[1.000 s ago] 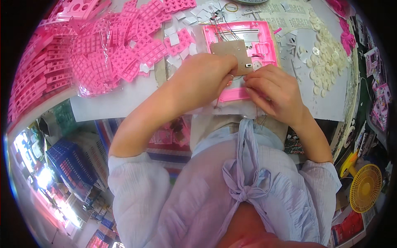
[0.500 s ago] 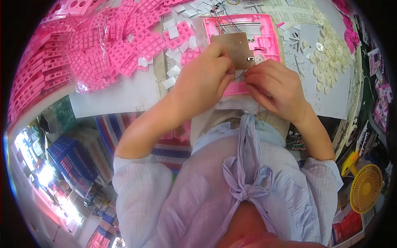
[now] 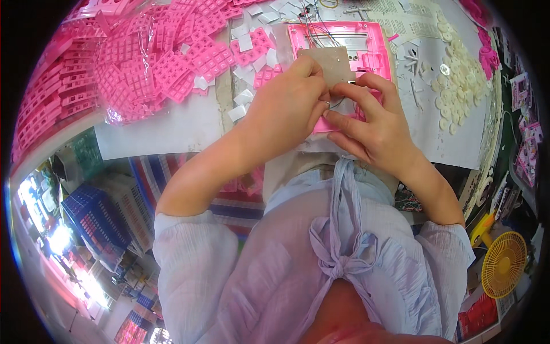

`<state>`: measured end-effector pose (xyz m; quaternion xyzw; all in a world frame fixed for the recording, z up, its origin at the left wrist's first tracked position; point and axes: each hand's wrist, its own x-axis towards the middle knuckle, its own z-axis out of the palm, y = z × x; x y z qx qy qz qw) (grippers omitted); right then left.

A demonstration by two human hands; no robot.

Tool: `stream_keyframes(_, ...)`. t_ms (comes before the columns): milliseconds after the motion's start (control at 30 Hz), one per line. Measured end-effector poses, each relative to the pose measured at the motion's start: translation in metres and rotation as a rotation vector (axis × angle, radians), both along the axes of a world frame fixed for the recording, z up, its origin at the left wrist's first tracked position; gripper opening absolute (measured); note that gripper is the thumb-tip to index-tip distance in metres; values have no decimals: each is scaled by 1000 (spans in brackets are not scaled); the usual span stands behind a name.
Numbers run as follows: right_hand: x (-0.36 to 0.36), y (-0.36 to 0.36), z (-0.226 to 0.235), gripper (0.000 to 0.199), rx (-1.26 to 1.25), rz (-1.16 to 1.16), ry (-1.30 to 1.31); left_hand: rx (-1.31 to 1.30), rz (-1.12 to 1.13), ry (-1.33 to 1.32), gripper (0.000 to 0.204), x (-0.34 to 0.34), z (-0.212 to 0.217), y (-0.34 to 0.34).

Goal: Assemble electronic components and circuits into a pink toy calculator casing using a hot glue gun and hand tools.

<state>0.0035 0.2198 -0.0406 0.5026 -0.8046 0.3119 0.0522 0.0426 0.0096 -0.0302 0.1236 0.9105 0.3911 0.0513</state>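
Observation:
A brown circuit board [image 3: 327, 63] lies over the lower left part of an open pink plastic housing [image 3: 375, 43], covering what is beneath. Knuckles of my left hand [image 3: 289, 97] overlap the board's left side. Its thumb and fingertips are pinched at the near end of a thin dark wire [image 3: 339, 103]. My right hand [image 3: 375, 120] has its fingers apart and curved. One fingertip meets the left fingertips, while another reaches the board's near right corner. Several thin coloured wires [image 3: 315, 31] rise from the board's far side.
Pink keypad-like grids [image 3: 189, 57] are heaped at the left, with small white squares [image 3: 245, 43] scattered beside them. White round plastic pieces [image 3: 455, 86] lie at the right, near small grey pins [image 3: 412, 57]. A yellow fan [image 3: 504, 264] stands at the lower right.
My right fingers have spread apart, and one has moved left to the left fingertips. The board looks paler and tilted differently. The whole view has shifted slightly.

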Motion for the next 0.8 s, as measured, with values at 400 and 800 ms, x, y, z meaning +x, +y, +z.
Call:
stream_keyframes(400,-3,2,3,19,-75,-7,-57,130,1,-59,10,2,5,-4)
stream_keyframes(800,-4,1,2,18,-46,-89,-39,104,-22,-62,12,1,2,-7)
